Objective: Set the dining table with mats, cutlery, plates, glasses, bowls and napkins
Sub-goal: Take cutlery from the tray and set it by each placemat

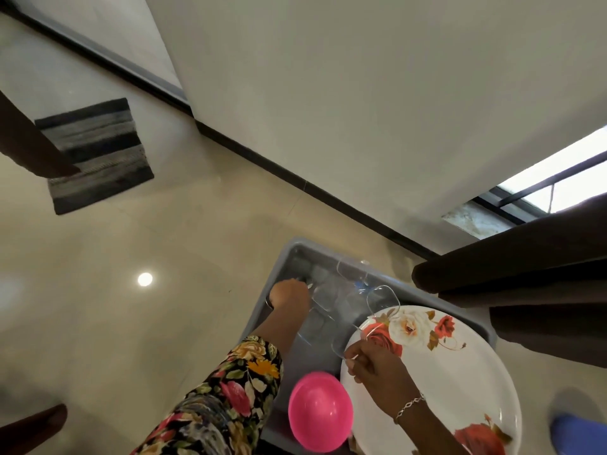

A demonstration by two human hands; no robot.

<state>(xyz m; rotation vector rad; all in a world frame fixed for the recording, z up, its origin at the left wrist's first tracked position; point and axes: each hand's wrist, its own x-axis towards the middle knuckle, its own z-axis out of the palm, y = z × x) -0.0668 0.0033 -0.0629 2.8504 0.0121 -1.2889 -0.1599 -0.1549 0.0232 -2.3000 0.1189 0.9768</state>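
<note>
head view: grey tub point(279, 261) sits on a glossy beige floor; all places below are given relative to it.
- left hand point(290, 294) is inside the tub at its left wall, back of the hand up, fingers curled downward and hidden. something shiny shows at the fingertips; cannot tell whether it is gripped. floral sleeve point(230, 395) runs off past the tub's near-left side.
- right hand point(374, 364) is over the tub's near-right part, fingers curled round the base end of 1 clear glass point(368, 318), which is tilted with its squarish rim toward the tub's middle. bracelet point(409, 405) is on that wrist.
- white floral plate point(460, 372) covers the tub's right near corner, under the right hand; what bears it cannot be told.
- pink bowl point(320, 412) is at the tub's near edge, just left of the plate.
- 1 more clear glass point(352, 270) is in the tub's far end; other clear shapes there are blurred.
- dark wooden furniture point(525, 284) is right of the tub.
- striped floor mat point(95, 156) lies well apart, far left.
</note>
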